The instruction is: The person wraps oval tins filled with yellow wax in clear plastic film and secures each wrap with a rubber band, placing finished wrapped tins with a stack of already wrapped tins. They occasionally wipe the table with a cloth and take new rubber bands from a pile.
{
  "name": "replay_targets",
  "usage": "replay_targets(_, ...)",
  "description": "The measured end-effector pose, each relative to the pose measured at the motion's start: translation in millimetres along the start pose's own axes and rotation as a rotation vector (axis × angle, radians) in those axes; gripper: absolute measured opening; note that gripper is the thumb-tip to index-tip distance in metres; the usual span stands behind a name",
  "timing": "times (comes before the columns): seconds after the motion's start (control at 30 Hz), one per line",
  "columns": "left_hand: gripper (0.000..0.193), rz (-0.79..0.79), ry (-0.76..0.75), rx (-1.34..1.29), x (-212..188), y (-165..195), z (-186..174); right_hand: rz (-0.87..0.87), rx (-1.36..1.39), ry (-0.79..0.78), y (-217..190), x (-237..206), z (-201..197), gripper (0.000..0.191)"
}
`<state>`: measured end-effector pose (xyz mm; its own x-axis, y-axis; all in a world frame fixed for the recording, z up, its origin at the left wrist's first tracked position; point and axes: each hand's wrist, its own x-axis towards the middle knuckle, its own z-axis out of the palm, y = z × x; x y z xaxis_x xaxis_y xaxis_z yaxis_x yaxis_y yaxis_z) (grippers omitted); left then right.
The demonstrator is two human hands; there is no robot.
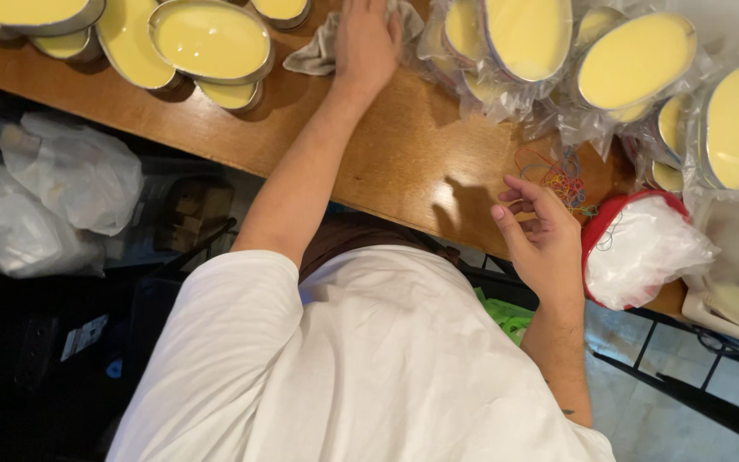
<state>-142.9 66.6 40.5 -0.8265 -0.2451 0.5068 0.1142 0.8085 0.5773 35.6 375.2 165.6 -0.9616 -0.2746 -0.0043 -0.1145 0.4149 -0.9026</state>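
Observation:
My left hand reaches across the wooden table and presses down on a crumpled grey cloth. At the table's near edge my right hand is turned palm up, its fingers loosely curled and apart, with nothing in it. Just beyond its fingertips lies a small heap of coloured rubber bands. Oval metal tins of yellow filling stand uncovered left of the cloth. To the right of it are more such tins wrapped in clear plastic bags.
A red container holding a white plastic bag sits at the table's right edge beside my right hand. White plastic bags and dark boxes lie on the floor under the table at the left. A green object shows below the table edge.

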Motion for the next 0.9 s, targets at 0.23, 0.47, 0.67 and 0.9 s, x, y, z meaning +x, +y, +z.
replay_targets(0.23, 0.046, 0.045, -0.094, 0.051, -90.9, 22.9, -42.6, -0.016, -0.017, -0.114, -0.6, 14.1, 17.9, 0.037)
replay_targets(0.47, 0.033, 0.088, -0.13, -0.073, -136.6, 18.9, -113.3, -0.076, -0.068, -0.249, -14.9, 37.2, 42.7, 0.035)
replay_targets(0.67, 0.03, 0.129, -0.142, -0.116, -145.6, -5.0, -160.7, -0.266, -0.27, -0.364, -56.7, 68.1, 77.4, 0.035)
replay_targets(0.9, 0.023, 0.205, -0.214, -0.206, -146.1, -63.0, -226.8, -0.508, -0.337, -0.419, -103.7, 123.6, 164.3, 0.039)
